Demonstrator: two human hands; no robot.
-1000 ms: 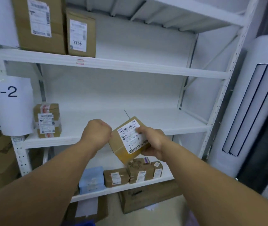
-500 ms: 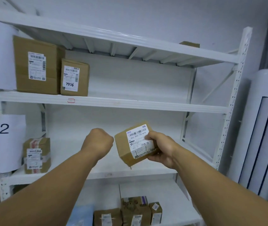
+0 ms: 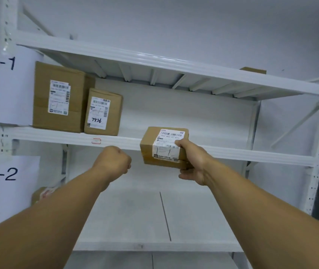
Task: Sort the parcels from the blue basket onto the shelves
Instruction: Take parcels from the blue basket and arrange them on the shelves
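Holds a small labelled cardboard parcel (image 3: pixel 164 149) in the right grip (image 3: pixel 193 162), in the air before the front edge of shelf 1-1 (image 3: pixel 57 135). Clenches the left grip (image 3: pixel 114 162) on nothing, near the parcel. At that shelf's left end, a big box (image 3: pixel 57 98) beside a smaller box marked 7936 (image 3: pixel 102 113).

Parcel (image 3: pixel 162 149) brown cardboard w/ white label, black barcode. Shelves (image 3: pixel 232 152) white, red mark (image 3: pixel 96 141) on one edge. Big box (image 3: pixel 42 98), small box (image 3: pixel 114 113) brown w/ white labels; sign (image 3: pixel 18 191) white, dark digits.
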